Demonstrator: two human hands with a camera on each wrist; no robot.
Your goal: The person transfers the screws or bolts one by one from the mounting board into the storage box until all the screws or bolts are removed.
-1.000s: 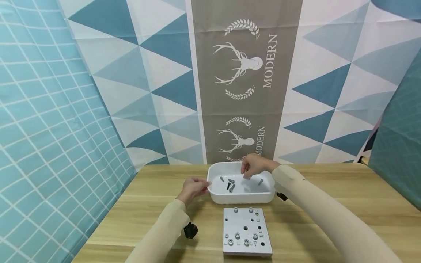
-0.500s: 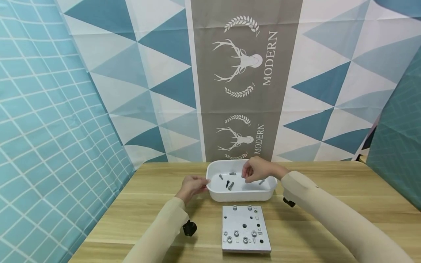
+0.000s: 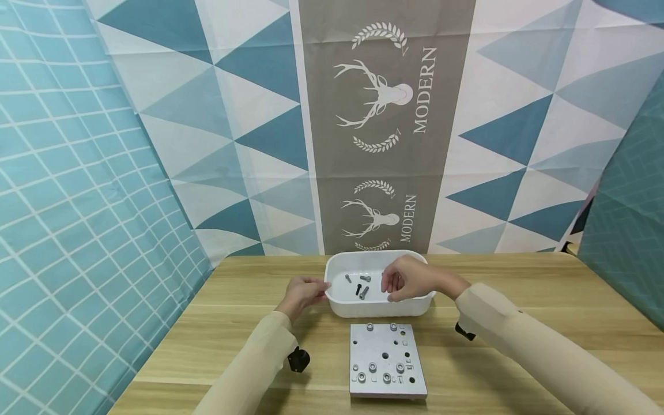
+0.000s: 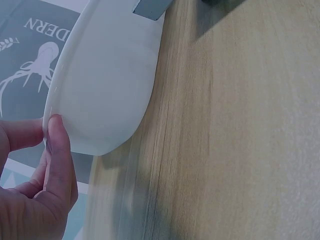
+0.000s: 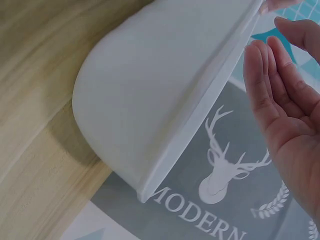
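A white plastic tub (image 3: 381, 309) stands on the table, with several small screws in it, among them a black screw (image 3: 358, 289) and a silver socket-head screw (image 3: 364, 293). My left hand (image 3: 301, 294) pinches the tub's left rim between thumb and fingers, as the left wrist view (image 4: 52, 165) also shows. Over the tub's right half hovers my right hand (image 3: 407, 278), fingers loosely bent and thumb apart. Nothing shows between its fingers (image 5: 255, 75) in the right wrist view. That hand hides the tub's right interior.
In front of the tub lies a silver metal plate (image 3: 373, 346) with holes and several socket-head screws set in it. A patterned cloth (image 3: 384, 173) hangs behind the table (image 3: 249, 288), and a blue checked cloth (image 3: 78, 202) hangs on the left.
My right hand has drawn back towards me and a little right, its fingers loosening. A silver screw in the tub has shifted towards the back. The left hand keeps its pinch on the rim.
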